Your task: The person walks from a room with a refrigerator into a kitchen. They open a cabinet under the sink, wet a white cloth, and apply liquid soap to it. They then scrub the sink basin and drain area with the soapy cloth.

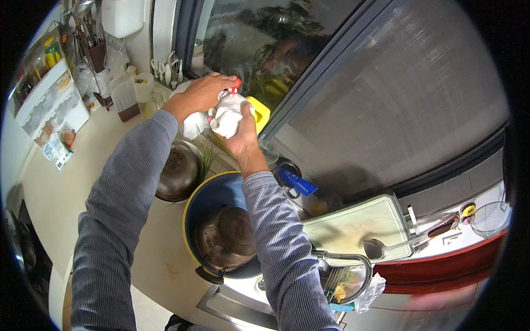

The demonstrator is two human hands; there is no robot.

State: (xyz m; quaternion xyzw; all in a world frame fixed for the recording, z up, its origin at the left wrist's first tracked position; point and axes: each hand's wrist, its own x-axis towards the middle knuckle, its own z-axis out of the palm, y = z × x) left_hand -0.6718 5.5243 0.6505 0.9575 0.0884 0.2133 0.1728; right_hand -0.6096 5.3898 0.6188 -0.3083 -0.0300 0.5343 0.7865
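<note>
Both my hands are raised over the back of the counter, near the window. My right hand point(241, 138) is wrapped around a lumpy white bundle point(230, 112), which looks like cloth or soft wrapping. At its top, the fingers of my left hand point(205, 92) close on a small red piece point(237, 85), shaped like a ring or cap. Just behind the bundle is a bright yellow plastic thing point(261, 113), partly hidden by my right hand. More white sheet-like material point(193, 125) lies below my left hand.
A yellow-rimmed blue basin point(203, 196) holds a dark pot or lid point(225, 238). Beside it are a round metal lid point(178, 171) and green stalks point(207, 157). At right are a cutting board point(352, 223), a ladle point(377, 249) and a faucet point(366, 269). Seasoning boxes point(54, 107) stand left.
</note>
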